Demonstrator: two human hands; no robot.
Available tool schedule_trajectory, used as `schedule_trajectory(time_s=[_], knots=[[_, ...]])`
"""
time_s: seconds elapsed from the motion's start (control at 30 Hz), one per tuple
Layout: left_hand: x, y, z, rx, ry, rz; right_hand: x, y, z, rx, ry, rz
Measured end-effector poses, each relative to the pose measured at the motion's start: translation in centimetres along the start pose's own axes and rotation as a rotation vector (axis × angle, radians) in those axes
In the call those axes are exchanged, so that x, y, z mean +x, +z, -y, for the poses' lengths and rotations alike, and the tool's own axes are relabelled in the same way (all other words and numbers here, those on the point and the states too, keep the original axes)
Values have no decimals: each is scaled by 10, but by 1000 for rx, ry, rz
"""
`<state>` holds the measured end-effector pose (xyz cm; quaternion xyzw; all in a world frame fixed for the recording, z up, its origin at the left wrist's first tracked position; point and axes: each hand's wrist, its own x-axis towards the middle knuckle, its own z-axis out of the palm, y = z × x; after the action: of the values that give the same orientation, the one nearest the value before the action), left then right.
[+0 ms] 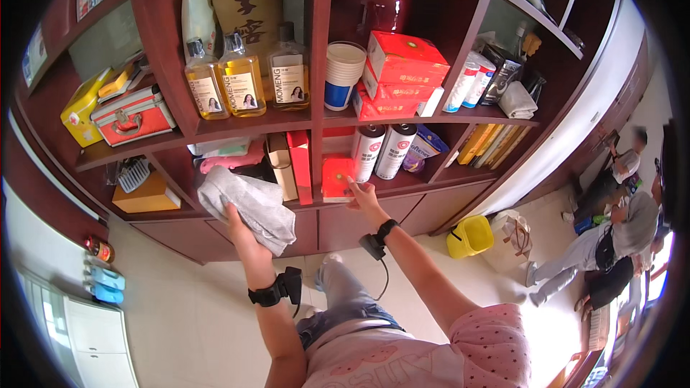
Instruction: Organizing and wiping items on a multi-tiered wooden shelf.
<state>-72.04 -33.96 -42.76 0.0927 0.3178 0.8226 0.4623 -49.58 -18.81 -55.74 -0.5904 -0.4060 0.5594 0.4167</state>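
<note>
My left hand (235, 221) grips a folded grey cloth (256, 210) in front of the lower shelf. The cloth hides part of a pink item (232, 160) and the shelf edge behind it. My right hand (364, 198) is at the front of a small red box (335, 177) on the lower shelf. Its index finger points forward over the box's right side, with nothing held; I cannot tell whether it touches. Just right of that box stand two white cans (368, 153) with dark tops. A red folder (299, 167) and a beige one (281, 167) stand upright between my hands.
Above, the wooden shelf unit (318, 64) holds shampoo-like bottles (242, 83), stacked paper cups (343, 75) and stacked red boxes (404, 73). A yellow bin (470, 235) and a bag (509, 240) stand on the floor at right. Several people (628, 231) are farther right.
</note>
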Motion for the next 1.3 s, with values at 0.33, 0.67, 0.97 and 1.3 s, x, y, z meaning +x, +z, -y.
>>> schedule_trajectory(time_s=[0.33,0.67,0.97,1.3], knots=[[-13,8,23,592,63,132,-96,-29,-11,520,87,444],[-43,19,64,682,134,445,-199,-24,67,284,-572,462],[-90,22,67,609,-80,772,-214,-24,84,162,-659,345],[-85,-36,109,503,121,741,-225,-23,97,-138,-995,279]])
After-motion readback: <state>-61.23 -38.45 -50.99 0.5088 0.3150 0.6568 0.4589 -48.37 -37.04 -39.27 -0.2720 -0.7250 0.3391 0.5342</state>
